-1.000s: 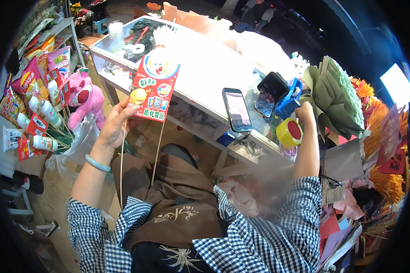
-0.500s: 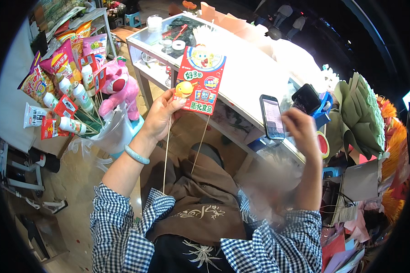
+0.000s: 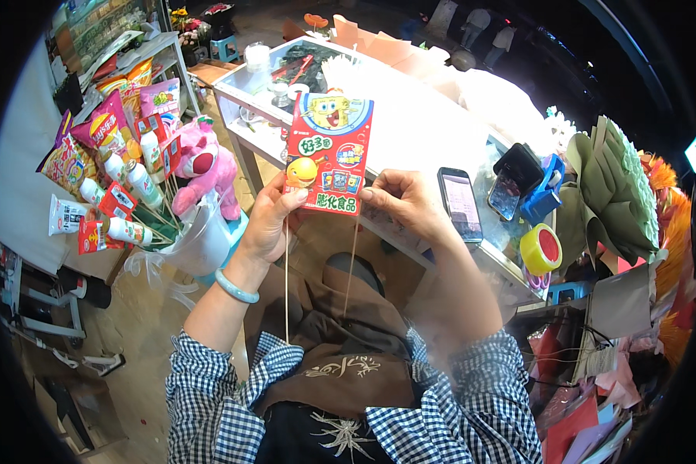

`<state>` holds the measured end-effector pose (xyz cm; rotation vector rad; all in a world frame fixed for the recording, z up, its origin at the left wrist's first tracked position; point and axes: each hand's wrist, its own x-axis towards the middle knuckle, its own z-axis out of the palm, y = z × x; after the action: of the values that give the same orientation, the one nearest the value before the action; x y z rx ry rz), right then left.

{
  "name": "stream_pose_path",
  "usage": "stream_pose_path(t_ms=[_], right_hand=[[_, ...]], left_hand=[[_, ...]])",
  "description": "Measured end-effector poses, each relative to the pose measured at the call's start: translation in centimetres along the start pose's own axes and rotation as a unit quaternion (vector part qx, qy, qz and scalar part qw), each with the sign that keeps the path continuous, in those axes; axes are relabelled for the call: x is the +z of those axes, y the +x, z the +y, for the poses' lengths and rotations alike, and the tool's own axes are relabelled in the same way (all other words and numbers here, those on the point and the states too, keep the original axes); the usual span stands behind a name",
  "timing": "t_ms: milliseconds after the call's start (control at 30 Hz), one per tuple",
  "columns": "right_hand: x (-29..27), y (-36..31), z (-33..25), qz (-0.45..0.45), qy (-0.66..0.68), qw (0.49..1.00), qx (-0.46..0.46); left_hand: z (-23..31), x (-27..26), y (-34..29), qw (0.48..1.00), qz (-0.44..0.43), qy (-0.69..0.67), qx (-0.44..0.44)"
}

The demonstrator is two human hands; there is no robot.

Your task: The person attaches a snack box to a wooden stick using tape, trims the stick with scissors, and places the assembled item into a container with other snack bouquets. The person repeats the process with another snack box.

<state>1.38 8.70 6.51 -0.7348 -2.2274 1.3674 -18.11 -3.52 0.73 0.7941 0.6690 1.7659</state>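
Fingers [image 3: 298, 197] pinch snack packet [image 3: 329, 155] bottom corners.

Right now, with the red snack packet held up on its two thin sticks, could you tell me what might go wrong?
1. Both hands pinch only the red snack packet's lower corners, the left hand and right hand; the two thin sticks hang free below and could snag on the brown apron.
2. The phone and yellow tape roll lie near the table's edge by the right forearm; a sweep might knock them off.
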Motion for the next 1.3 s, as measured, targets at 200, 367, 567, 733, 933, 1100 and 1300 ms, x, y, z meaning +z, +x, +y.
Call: stream_pose_path(t_ms=[200,367,567,733,933,1100,1300], right_hand=[[0.6,0.5,0.9,-0.001,0.017,1.0,0.004],[0.5,0.5,1.1,-0.011,-0.104,0.994,-0.016],[0.8,-0.1,0.9,0.005,-0.029,0.998,-0.06],[-0.3,-0.8,1.4,-0.105,0.173,0.978,-0.052],[-1.0,-1.5,1.4,-0.138,0.252,0.957,-0.036],[-1.8,-1.7,0.8,-0.123,0.208,0.97,0.02],[1.2,-2.4,0.5,0.027,0.032,0.999,-0.001]], left_hand=[[-0.4,0.2,-0.5,0.998,-0.004,0.058,-0.004],[-0.3,0.6,-0.8,0.997,-0.001,0.072,-0.037],[-0.6,1.6,-1.2,0.996,0.026,0.085,-0.01],[0.0,2.1,-1.5,0.996,0.021,0.091,0.006],[0.1,2.3,-1.5,0.998,0.012,0.064,-0.014],[0.0,2.3,-1.7,0.996,0.012,0.087,0.003],[-0.1,3.0,-1.7,0.983,0.013,0.176,0.057]])
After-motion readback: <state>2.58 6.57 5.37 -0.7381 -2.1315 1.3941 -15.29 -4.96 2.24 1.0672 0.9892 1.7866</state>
